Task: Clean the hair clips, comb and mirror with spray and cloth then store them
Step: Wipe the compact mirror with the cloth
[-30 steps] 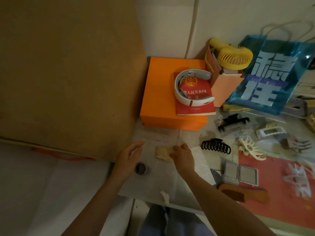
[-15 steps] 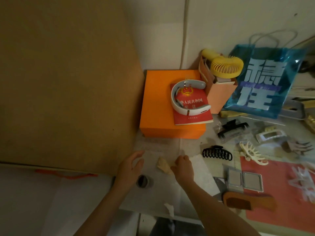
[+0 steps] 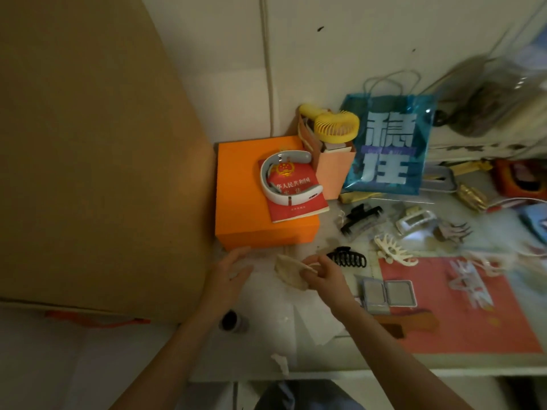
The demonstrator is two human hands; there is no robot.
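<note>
My right hand (image 3: 325,276) pinches a beige cloth (image 3: 288,272) and holds it just above the table in front of the orange box. My left hand (image 3: 228,276) hovers open to the cloth's left, fingers spread. A small dark spray bottle (image 3: 232,321) lies on white paper under my left wrist. A black claw clip (image 3: 347,255) sits just right of my right hand. Further right lie a cream clip (image 3: 393,250), another black clip (image 3: 359,217), a white clip (image 3: 416,220) and a grey clip (image 3: 453,230). The folding mirror (image 3: 387,294) lies open, with the brown wooden comb (image 3: 408,322) below it.
An orange box (image 3: 245,202) carries a red booklet (image 3: 296,199) and a white neck device (image 3: 284,182). A yellow fan (image 3: 334,125) and a blue bag (image 3: 387,149) stand behind. A big cardboard panel (image 3: 88,158) walls the left. A red mat (image 3: 461,306) covers the right table.
My right hand has lifted the cloth off the table and closed on it more fully. The left hand has stayed beside it, open. The camera view has shifted right.
</note>
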